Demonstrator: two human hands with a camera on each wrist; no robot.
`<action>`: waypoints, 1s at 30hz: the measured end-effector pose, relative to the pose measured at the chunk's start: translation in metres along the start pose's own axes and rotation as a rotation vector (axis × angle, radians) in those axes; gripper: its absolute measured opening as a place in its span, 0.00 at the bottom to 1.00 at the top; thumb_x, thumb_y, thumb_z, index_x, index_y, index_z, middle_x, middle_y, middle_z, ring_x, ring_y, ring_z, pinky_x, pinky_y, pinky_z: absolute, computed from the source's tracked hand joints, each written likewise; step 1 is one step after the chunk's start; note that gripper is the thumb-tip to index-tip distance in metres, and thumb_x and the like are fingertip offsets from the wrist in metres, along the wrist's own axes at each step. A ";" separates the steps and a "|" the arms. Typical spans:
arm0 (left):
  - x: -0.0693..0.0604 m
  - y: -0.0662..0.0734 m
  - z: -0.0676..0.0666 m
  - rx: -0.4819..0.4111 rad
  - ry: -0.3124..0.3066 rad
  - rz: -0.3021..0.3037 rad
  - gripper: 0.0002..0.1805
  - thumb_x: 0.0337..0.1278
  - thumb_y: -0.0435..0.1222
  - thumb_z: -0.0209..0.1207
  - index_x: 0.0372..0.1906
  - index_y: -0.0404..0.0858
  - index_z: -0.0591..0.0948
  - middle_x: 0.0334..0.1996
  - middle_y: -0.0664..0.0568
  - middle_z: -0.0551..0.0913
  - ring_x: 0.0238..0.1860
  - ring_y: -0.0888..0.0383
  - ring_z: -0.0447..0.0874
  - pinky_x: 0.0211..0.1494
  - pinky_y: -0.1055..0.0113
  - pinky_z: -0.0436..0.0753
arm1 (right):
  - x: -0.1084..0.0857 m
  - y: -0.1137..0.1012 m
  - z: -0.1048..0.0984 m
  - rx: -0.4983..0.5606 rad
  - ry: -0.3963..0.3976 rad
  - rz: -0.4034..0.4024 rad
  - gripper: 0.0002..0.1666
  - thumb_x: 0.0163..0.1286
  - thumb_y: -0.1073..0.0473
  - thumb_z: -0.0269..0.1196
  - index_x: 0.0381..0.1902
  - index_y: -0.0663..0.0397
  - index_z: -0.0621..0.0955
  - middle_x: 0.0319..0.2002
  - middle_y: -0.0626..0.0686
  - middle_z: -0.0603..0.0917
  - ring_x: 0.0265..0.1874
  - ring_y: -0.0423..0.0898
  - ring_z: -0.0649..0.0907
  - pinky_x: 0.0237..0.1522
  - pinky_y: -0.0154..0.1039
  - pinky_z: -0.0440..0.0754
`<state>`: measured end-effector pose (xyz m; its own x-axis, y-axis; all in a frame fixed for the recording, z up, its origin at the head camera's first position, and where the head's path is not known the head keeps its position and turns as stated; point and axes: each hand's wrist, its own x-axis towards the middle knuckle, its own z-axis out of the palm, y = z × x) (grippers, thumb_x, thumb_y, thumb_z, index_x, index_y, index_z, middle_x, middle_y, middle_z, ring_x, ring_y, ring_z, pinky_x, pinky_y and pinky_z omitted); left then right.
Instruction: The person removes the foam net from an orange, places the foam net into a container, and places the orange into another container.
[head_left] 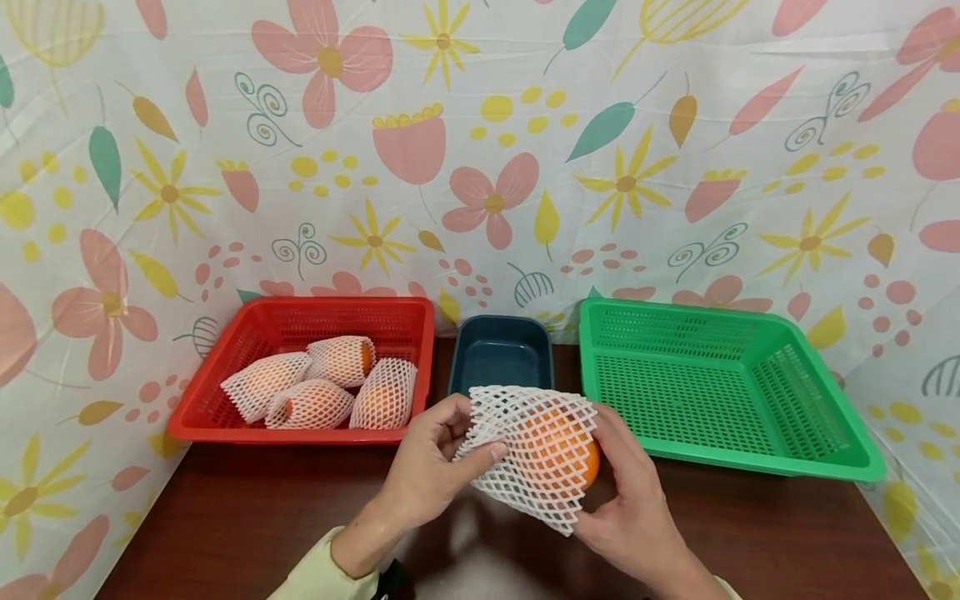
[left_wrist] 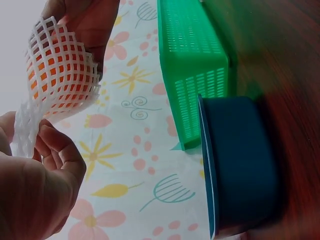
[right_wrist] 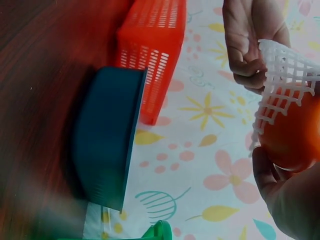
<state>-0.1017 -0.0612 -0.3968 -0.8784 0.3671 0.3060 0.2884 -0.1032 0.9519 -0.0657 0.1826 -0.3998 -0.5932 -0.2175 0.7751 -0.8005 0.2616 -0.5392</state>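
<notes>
In the head view, grasping the left end of a white foam net (head_left: 498, 421) with the left hand (head_left: 427, 479), thumb across the mesh; holding the orange (head_left: 558, 452) inside it with the right hand (head_left: 633, 500), fingers bent about the right side. Raised above the worktop (head_left: 322, 496), overlapping the near edge of a dark blue tray (head_left: 502, 362), between a red basket (head_left: 292, 435) with four netted fruits (head_left: 315, 404) and a green basket (head_left: 675, 400). In the left wrist view, pinching the net's narrow end between thumb and fingers. In the right wrist view, clasping the orange near its bare end, partly out of frame.
</notes>
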 end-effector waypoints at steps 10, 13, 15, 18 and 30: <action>0.002 -0.002 -0.006 0.072 0.058 -0.020 0.14 0.63 0.32 0.72 0.49 0.42 0.79 0.39 0.47 0.81 0.37 0.56 0.82 0.37 0.70 0.84 | 0.000 0.002 -0.005 0.082 -0.010 0.117 0.57 0.39 0.77 0.84 0.68 0.74 0.70 0.63 0.66 0.74 0.59 0.50 0.78 0.59 0.31 0.81; 0.003 -0.001 -0.008 0.096 0.074 -0.026 0.14 0.63 0.33 0.72 0.48 0.43 0.79 0.38 0.47 0.79 0.34 0.56 0.81 0.34 0.71 0.81 | 0.001 0.001 -0.007 0.080 -0.020 0.176 0.61 0.36 0.80 0.83 0.70 0.69 0.69 0.65 0.63 0.73 0.59 0.49 0.79 0.56 0.31 0.83; 0.003 -0.001 -0.009 0.103 0.081 -0.029 0.14 0.63 0.33 0.72 0.48 0.43 0.79 0.37 0.47 0.78 0.34 0.56 0.79 0.34 0.71 0.79 | 0.001 0.000 -0.009 0.042 -0.028 0.210 0.61 0.37 0.79 0.84 0.71 0.65 0.69 0.65 0.60 0.72 0.60 0.49 0.78 0.57 0.31 0.83; 0.004 -0.002 -0.009 0.103 0.089 -0.038 0.14 0.63 0.33 0.72 0.48 0.43 0.79 0.37 0.47 0.77 0.34 0.57 0.78 0.34 0.72 0.77 | 0.001 -0.001 -0.012 -0.021 -0.043 0.246 0.62 0.38 0.76 0.84 0.72 0.60 0.70 0.67 0.57 0.71 0.62 0.48 0.76 0.59 0.30 0.82; 0.007 -0.012 -0.015 0.036 0.111 -0.046 0.14 0.67 0.31 0.69 0.52 0.38 0.78 0.43 0.46 0.81 0.39 0.56 0.79 0.38 0.73 0.82 | -0.002 -0.003 -0.022 -0.090 -0.032 0.353 0.62 0.42 0.72 0.86 0.74 0.56 0.68 0.67 0.52 0.72 0.57 0.44 0.79 0.57 0.27 0.81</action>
<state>-0.1174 -0.0711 -0.4061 -0.9273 0.2654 0.2638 0.2587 -0.0548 0.9644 -0.0597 0.2025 -0.3925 -0.8350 -0.1278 0.5352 -0.5362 0.4074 -0.7393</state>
